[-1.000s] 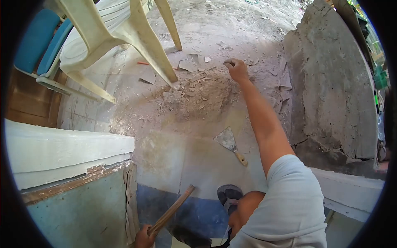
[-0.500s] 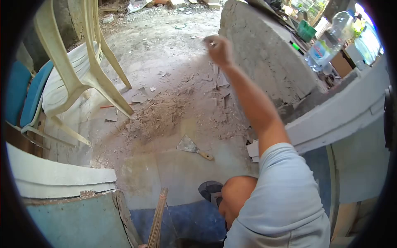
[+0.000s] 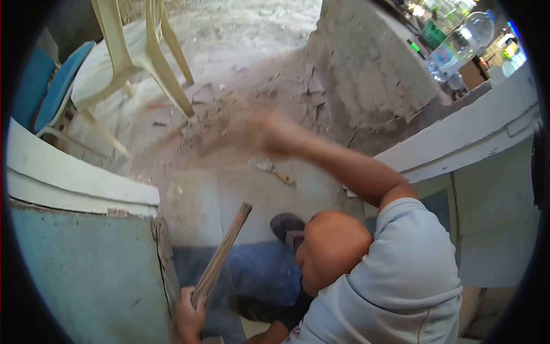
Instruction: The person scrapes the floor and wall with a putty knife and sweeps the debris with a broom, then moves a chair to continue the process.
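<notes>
My left hand [image 3: 189,316] is wrapped round a bundle of thin sticks, a stick broom [image 3: 224,252], at the lower left. The broom tilts up and to the right above the blue floor. My right hand [image 3: 268,135] is stretched forward over the debris pile [image 3: 212,123]. Motion smears its fingers, so whether it holds anything is hidden. Just below that hand, a putty knife [image 3: 282,176] with a wide blade and pale handle lies on the dusty floor. Part of its blade is blurred.
A cream plastic chair [image 3: 123,69] and a blue-cushioned chair [image 3: 60,89] stand at the left. On the right, a concrete block [image 3: 372,69] carries a plastic bottle [image 3: 452,54]. White door-frame pieces [image 3: 86,192] edge the opening; my knee [image 3: 335,243] is bent below.
My right hand has swung back and down from the far floor to the debris pile. The left hand has risen into view with the broom. The camera view has shifted.
</notes>
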Demonstrator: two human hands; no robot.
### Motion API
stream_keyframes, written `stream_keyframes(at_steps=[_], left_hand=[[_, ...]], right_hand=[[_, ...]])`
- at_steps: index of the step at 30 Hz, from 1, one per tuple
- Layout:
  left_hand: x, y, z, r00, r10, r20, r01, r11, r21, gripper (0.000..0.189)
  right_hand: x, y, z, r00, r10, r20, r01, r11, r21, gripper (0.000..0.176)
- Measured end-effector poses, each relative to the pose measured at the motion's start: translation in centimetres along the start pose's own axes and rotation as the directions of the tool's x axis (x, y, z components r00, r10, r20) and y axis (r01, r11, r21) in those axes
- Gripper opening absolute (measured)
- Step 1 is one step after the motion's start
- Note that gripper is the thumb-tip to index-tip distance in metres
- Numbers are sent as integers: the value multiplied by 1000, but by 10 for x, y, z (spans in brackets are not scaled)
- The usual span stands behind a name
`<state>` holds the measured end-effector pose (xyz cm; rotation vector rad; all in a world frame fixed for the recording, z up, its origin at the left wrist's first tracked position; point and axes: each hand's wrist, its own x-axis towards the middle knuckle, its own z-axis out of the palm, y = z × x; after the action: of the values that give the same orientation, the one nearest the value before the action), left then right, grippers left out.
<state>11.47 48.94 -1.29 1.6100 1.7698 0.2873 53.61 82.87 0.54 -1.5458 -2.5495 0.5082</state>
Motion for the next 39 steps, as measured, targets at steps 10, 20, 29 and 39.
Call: stream_keyframes(at_steps=[10,20,29,39], left_hand=[[2,26,28,959,-78,274,34,986,162,35],[40,27,1,962,157,224,-218,936,276,38],[48,43,13,949,-24,314,-28,986,161,35],[56,36,16,935,-92,342,34,985,172,35]], right_hand=[[-86,-133,194,337,-843,420,428,534,729,55],[-53,-25,192,875,-431,220,134,653,745,36],[8,364,155,246,921,-302,-804,368,468,48],[16,398,155,412,895,-169,-776,442,449,53]])
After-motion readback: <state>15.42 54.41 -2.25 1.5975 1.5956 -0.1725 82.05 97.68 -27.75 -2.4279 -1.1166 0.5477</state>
